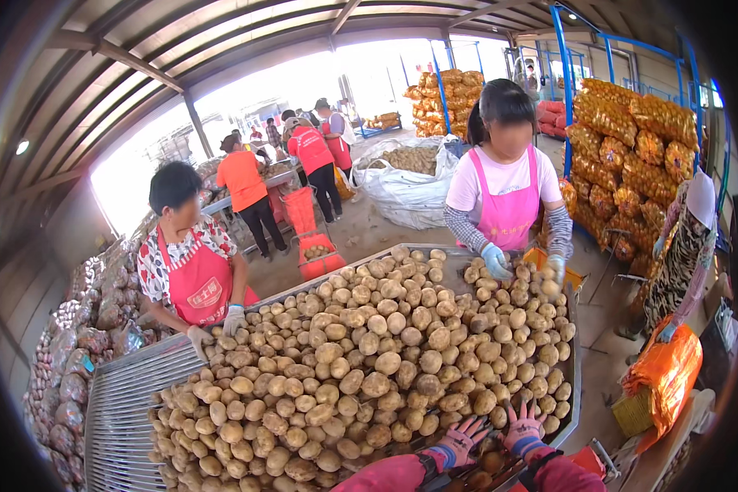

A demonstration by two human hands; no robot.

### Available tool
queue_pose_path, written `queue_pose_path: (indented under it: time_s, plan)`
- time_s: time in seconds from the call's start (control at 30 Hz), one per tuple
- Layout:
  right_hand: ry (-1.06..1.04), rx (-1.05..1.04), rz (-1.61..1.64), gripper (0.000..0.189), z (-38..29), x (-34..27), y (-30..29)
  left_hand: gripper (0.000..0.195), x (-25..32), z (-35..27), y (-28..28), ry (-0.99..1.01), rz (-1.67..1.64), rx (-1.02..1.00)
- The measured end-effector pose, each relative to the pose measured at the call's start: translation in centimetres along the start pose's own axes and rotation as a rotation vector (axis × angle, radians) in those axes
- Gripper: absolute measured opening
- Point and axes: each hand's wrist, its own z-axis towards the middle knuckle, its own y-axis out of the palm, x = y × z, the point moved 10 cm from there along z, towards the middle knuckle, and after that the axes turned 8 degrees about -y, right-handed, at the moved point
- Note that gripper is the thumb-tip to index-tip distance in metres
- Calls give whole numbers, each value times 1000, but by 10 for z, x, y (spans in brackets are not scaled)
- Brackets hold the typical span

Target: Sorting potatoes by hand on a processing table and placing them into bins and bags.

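Note:
A large heap of potatoes (369, 350) lies on a metal sorting table (575, 369). At the near edge of the heap my left hand (460, 441), in a pink glove with a blue cuff, is spread with its fingers apart beside the potatoes. Just right of it, my right hand (523, 427) in a matching glove with dark fingertips also has its fingers spread, touching potatoes. Neither hand is closed around a potato. Some potatoes lie below and between my hands.
A co-worker's gloved hands (497, 261) handle potatoes across the table. Another person's gloved hands (234, 320) rest at the left edge, near metal bars (129, 412). An orange mesh sack (670, 369) stands at right. Stacked potato sacks (633, 154) and a white bulk bag (400, 197) are behind.

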Motion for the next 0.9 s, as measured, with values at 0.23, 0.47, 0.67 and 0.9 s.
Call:
queue_pose_path:
  time_s: [0.23,0.47,0.67,0.9]
  plan:
    - [82,37,36,82,30,24,-14,69,-19,57,8,4,181,253]
    - [-11,271,168,77,-7,11,-10,75,-16,-26,-35,-18,-63,307]
    - [-349,31,11,78,-93,-64,33,89,-21,-154,42,-63,90,-96]
    - [-234,43,-112,74,-51,-72,30,83,-17,-104,41,-128,22,72]
